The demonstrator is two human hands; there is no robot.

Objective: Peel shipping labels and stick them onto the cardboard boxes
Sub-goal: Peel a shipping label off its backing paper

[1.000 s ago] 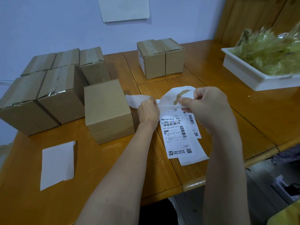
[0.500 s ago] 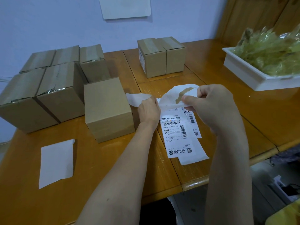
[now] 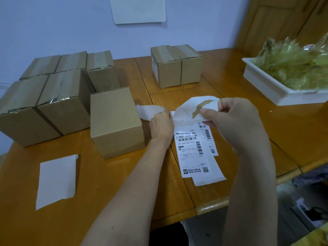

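Note:
Both hands hold a shipping label sheet [image 3: 188,110] above the wooden table [image 3: 99,189]. My left hand [image 3: 162,124] grips its left part, where a white backing flap [image 3: 149,110] trails to the left. My right hand [image 3: 230,119] pinches the curled top right edge between thumb and fingers. Under the hands, printed labels [image 3: 193,153] with barcodes lie flat on the table. A plain cardboard box [image 3: 115,121] stands just left of my left hand.
Several taped cardboard boxes [image 3: 48,96] are grouped at the left. Two more boxes [image 3: 175,65] stand at the back. A white backing sheet [image 3: 55,180] lies at the front left. A white tray [image 3: 276,93] of cellophane bags sits at the right.
The hands and the sheet have hardly moved; the camera view has only shifted slightly.

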